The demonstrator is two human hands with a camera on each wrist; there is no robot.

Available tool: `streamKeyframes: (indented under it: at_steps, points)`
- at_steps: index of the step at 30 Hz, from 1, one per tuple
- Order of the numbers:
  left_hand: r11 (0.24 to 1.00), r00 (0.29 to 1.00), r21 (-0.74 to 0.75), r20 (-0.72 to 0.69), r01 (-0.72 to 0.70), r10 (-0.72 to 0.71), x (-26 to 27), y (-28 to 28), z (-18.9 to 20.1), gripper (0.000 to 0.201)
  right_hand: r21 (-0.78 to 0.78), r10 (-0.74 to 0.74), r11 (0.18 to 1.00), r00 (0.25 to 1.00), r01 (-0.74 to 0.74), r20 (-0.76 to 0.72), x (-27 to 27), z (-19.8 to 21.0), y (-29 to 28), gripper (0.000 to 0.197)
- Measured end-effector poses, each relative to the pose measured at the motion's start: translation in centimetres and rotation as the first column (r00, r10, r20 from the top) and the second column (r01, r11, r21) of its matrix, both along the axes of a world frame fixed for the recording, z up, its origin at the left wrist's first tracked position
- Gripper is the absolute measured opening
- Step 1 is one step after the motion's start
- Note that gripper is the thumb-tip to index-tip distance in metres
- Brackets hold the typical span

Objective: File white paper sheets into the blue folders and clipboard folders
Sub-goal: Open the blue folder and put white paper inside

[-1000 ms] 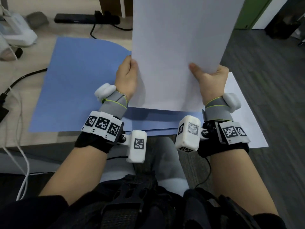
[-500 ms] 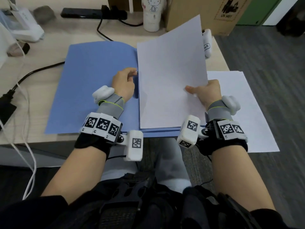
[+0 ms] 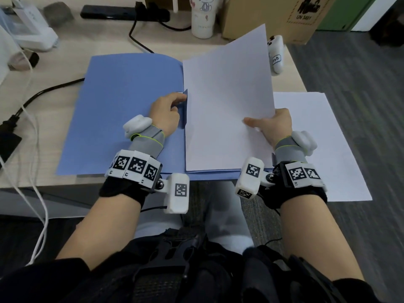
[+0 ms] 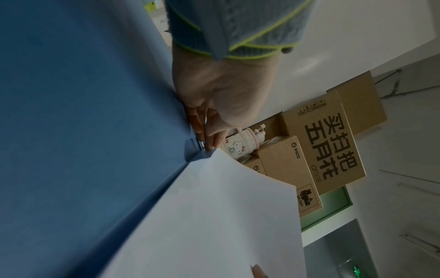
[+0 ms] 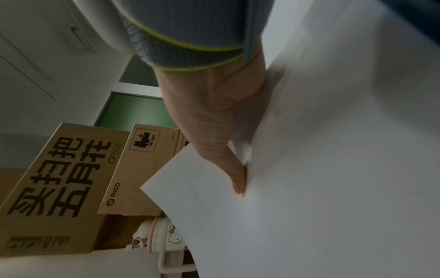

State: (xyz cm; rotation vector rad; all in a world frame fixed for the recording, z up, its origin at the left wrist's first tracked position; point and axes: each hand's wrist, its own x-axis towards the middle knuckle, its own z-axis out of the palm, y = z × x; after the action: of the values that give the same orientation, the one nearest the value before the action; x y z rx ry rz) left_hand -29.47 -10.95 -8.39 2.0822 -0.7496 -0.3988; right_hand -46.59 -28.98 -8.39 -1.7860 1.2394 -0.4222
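Pinching the white sheet (image 3: 227,110), the right hand (image 3: 276,124) angled it into the open blue folder (image 3: 126,110); the left hand (image 3: 167,111) pinched the spine flap (image 3: 185,99), steadying it.

- The raised sheet (image 3: 227,110) hides the open blue folder's (image 3: 131,110) right half from you.
- Your right hand's (image 3: 276,125) fingers sit behind that sheet.
- The cardboard box (image 3: 273,16) is cut off at the top edge.
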Motion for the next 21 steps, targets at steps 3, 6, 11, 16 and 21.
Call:
streamKeyframes:
  at_steps: [3,6,11,16,21]
  points:
    - [0.999,0.999,0.033,0.035,0.0,-0.002,-0.1,0.1,-0.1,0.05,-0.026,0.013,1.0,1.0,-0.013,-0.006,0.0,0.2,0.2,0.03]
    - [0.997,0.997,0.079,0.079,0.014,-0.021,-0.2,0.2,-0.2,0.049,-0.063,0.033,0.997,0.999,-0.035,-0.031,0.0,0.7,0.3,0.027]
    - [0.98,0.983,0.159,0.122,0.115,-0.136,0.0,0.2,-0.6,0.051,-0.097,0.068,0.992,0.992,-0.079,-0.108,0.0,1.2,0.8,0.028]
    - [0.929,0.955,0.328,0.177,0.172,-0.239,-0.8,0.0,0.3,0.058,-0.205,0.066,0.972,0.969,-0.117,-0.239,0.4,1.8,1.2,0.07]
    - [0.876,0.935,0.455,0.215,0.16,-0.283,-1.2,-0.1,0.4,0.044,-0.307,0.054,0.934,0.924,-0.181,-0.379,1.1,2.3,1.2,0.104]
